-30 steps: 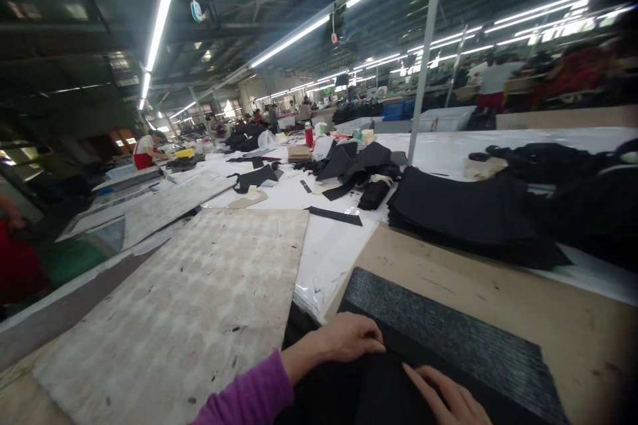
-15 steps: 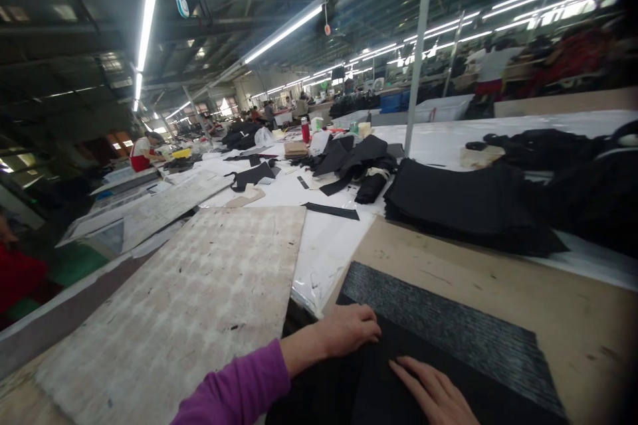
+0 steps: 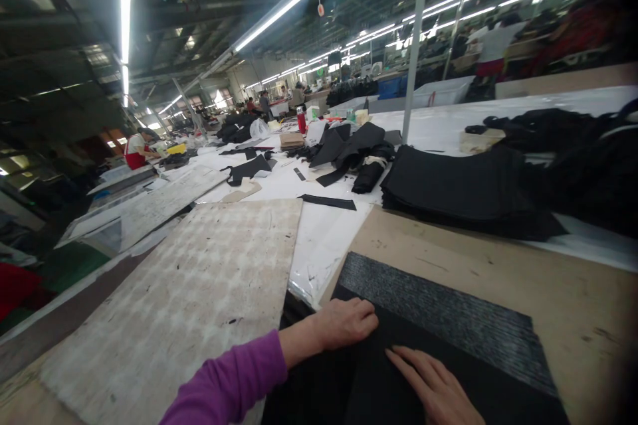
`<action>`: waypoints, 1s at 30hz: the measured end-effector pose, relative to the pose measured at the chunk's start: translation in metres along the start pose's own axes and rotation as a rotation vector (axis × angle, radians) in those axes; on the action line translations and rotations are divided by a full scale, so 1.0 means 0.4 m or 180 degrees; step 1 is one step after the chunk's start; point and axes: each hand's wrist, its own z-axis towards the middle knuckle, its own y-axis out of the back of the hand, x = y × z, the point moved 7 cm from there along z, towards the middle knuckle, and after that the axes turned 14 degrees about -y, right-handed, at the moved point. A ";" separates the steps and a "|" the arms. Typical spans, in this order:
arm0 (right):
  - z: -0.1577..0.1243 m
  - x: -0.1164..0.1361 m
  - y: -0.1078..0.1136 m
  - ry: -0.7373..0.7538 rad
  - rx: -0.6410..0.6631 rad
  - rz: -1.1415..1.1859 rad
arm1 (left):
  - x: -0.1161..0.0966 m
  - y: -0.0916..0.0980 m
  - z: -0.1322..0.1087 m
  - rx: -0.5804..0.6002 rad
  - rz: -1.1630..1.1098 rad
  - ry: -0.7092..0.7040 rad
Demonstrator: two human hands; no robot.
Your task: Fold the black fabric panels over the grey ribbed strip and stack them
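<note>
A stack of black fabric pieces point(image 3: 478, 358) lies in front of me, and a ribbed grey-black strip point(image 3: 443, 305) shows along its far side. My left hand point(image 3: 349, 323), below a purple sleeve, is closed with curled fingers at the fabric's left part, pinching the top black piece. What sits under the fingertips is partly hidden. To its right, my right hand point(image 3: 436, 382) rests on the same black fabric, fingers stretched out and lying flat.
Left of me lies a stained, pale quilted board point(image 3: 199, 292). Brown board point(image 3: 423, 239) lies under the fabric. Beyond are a black fabric stack point(image 3: 448, 182), loose scraps point(image 3: 349, 153), a narrow black strip point(image 3: 326, 202) and a metal pole point(image 3: 416, 46). A person point(image 3: 139, 146) works far left.
The camera view has tilted and shifted slightly, so the background sits a little higher. Both hands stay on the black fabric in nearly the same places.
</note>
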 end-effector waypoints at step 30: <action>0.045 0.056 0.056 -0.0964 0.1138 0.0389 | 0.037 -0.002 -0.010 -0.0330 -0.1204 0.0057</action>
